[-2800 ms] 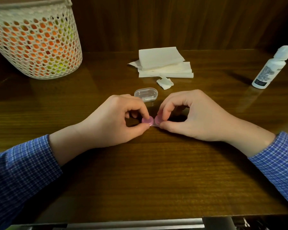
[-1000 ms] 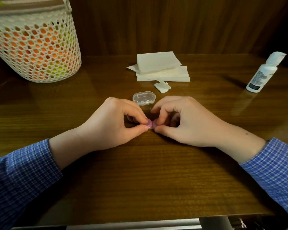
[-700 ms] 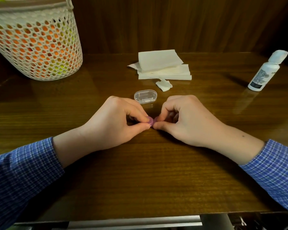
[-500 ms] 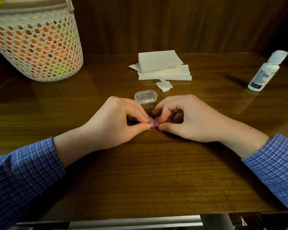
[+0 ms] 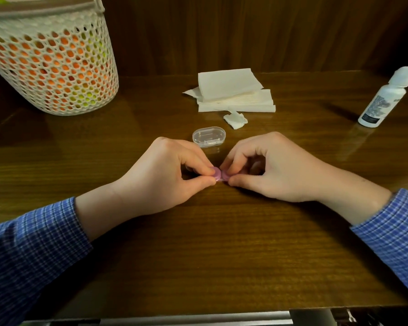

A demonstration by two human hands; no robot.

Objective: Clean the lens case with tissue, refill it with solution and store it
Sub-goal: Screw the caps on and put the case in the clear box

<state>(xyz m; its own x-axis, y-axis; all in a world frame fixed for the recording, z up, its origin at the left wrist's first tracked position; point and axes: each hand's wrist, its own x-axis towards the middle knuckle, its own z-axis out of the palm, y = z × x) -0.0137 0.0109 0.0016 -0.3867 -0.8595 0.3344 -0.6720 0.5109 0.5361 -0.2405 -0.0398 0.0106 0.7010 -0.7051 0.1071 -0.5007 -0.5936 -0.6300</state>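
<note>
Wooden table [image 5: 212,243]: lens case [image 5: 218,174] between both hands [image 5: 218,178].

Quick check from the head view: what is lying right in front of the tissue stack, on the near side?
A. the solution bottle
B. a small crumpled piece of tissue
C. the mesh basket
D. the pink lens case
B: a small crumpled piece of tissue lies just at the near edge of the tissue stack, while the pink lens case is pinched between the left hand and right hand.
</note>
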